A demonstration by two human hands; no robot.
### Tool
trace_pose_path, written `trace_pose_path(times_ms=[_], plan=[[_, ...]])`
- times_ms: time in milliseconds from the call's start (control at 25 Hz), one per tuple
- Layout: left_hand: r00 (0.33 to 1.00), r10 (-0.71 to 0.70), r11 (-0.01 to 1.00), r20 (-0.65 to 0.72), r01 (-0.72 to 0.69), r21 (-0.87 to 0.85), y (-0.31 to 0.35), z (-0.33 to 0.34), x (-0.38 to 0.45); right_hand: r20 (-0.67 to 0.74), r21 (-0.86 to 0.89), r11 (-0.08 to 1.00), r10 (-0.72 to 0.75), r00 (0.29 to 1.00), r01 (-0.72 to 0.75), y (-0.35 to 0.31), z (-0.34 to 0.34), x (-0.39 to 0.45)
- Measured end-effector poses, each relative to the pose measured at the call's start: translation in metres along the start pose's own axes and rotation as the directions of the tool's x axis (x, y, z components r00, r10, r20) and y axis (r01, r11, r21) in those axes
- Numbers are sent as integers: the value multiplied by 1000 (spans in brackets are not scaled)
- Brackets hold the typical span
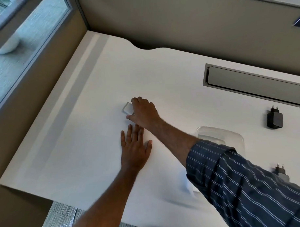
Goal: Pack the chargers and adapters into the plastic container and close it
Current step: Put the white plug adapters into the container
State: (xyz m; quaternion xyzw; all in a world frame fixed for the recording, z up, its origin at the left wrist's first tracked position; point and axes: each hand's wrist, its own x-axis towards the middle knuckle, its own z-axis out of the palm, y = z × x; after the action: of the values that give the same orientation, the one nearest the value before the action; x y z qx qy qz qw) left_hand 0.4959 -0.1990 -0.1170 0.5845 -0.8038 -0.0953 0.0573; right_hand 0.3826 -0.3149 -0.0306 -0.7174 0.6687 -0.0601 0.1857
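A white charger [127, 108] lies on the white desk [88, 125], left of centre. My right hand [143, 112] reaches across and closes its fingers around the charger's right side. Just below it, my left hand [135, 150] lies flat on the desk, palm down with fingers spread, holding nothing. The clear plastic container [231, 136] stands to the right, partly hidden by my right sleeve. A black charger [274, 119] with two prongs lies at the far right. A grey adapter [282, 172] shows beside my sleeve at the lower right.
A grey cable hatch [253, 85] is set into the desk at the back right. Beige partition walls [176, 24] close off the back and left sides. The desk's front edge runs along the lower left, with grey floor [61, 216] below it.
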Motion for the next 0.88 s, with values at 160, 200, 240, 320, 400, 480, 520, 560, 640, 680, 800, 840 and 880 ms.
trace_pose_path(times_ms=[160, 200, 240, 320, 400, 480, 520, 560, 640, 680, 800, 840, 880], plan=[[1000, -6, 1000, 12, 6, -4, 2, -2, 0, 39, 22, 1000, 3, 999, -4, -1, 10, 10], [1000, -7, 1000, 15, 7, -5, 2, -2, 0, 41, 16, 1000, -5, 999, 4, 0, 12, 11], [1000, -9, 1000, 16, 9, -7, 2, -2, 0, 43, 15, 1000, -14, 999, 13, 1, 13, 12], [1000, -15, 1000, 21, 16, -7, 1, -2, 0, 40, 36, 999, -28, 999, 27, 3, 11, 11], [1000, -14, 1000, 25, 15, -12, 1, -1, 0, 20, 80, 996, -33, 999, 31, 5, 5, 4], [1000, -7, 1000, 23, 7, -15, 0, -1, 0, -5, 130, 991, -31, 1000, 31, 7, -4, -7], [1000, -4, 1000, 25, 5, -17, -1, -1, 0, -21, 147, 989, -31, 999, 34, 9, -11, -15], [1000, -5, 1000, 31, 5, -17, -1, -2, 0, -45, 159, 986, -35, 998, 42, 11, -19, -25], [999, -7, 1000, 40, 8, -9, -1, -3, 0, -102, 188, 980, -41, 994, 60, 15, -36, -49], [999, -9, 1000, 42, 9, -6, 0, -4, 0, -124, 206, 977, -38, 992, 63, 19, -45, -63], [999, -17, 1000, 41, 17, 1, 1, -8, 0, -170, 219, 974, -15, 985, 53, 30, -73, -104], [999, -16, 1000, 39, 16, 2, 2, -10, -1, -178, 218, 975, 2, 984, 38, 35, -82, -118], [999, -18, 1000, 42, 19, 0, 4, -13, -2, -179, 221, 975, 24, 984, 16, 40, -89, -132]])
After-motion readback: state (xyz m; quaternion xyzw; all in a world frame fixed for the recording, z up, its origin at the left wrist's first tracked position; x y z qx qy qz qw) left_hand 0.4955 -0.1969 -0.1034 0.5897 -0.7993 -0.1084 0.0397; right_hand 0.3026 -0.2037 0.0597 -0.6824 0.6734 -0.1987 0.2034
